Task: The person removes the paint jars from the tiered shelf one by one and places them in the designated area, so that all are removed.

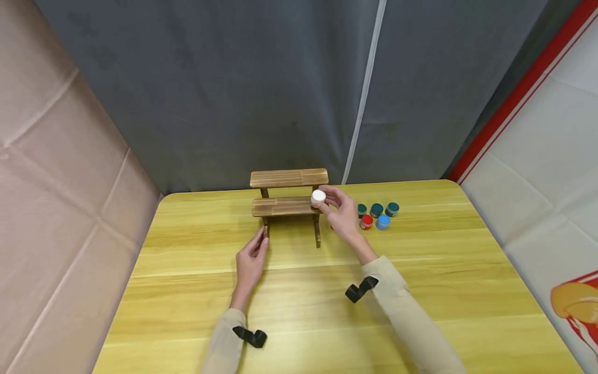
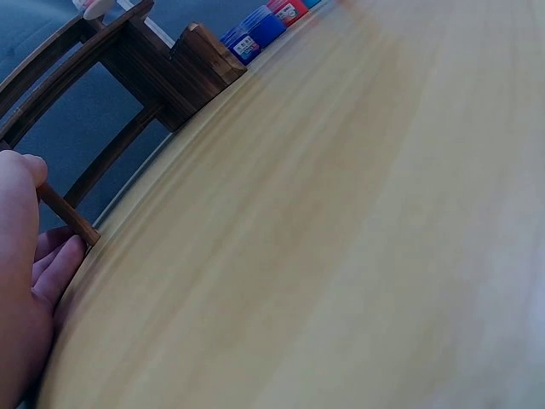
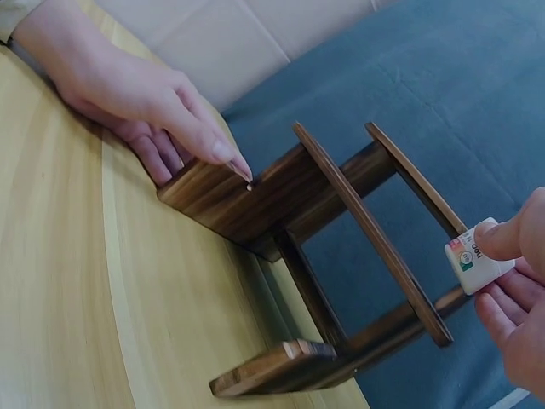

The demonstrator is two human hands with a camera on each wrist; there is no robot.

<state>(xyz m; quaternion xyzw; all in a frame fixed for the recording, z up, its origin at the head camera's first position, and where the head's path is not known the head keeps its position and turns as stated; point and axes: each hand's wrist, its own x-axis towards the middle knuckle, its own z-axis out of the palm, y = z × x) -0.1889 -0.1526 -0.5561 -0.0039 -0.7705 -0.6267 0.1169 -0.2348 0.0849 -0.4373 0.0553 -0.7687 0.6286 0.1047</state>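
Observation:
A small two-tier wooden shelf [image 1: 283, 206] stands at the back of the table. My left hand [image 1: 249, 262] grips the front foot of its left side panel, thumb on one face and fingers on the other, as the right wrist view shows of the side panel [image 3: 255, 196]. With thumb and fingers my right hand [image 1: 343, 215] pinches a small white paint jar [image 1: 318, 197] by its sides. The jar is at the right end of the shelf's lower board, overlapping it in the head view. Its printed label [image 3: 467, 254] faces the right wrist camera.
Right of the shelf, several paint jars stand grouped on the table [image 1: 303, 311]: dark green ones [image 1: 376, 210] behind, a red jar [image 1: 366, 222] and a blue jar [image 1: 383, 222] in front. A grey curtain [image 1: 210, 104] hangs behind the table's back edge.

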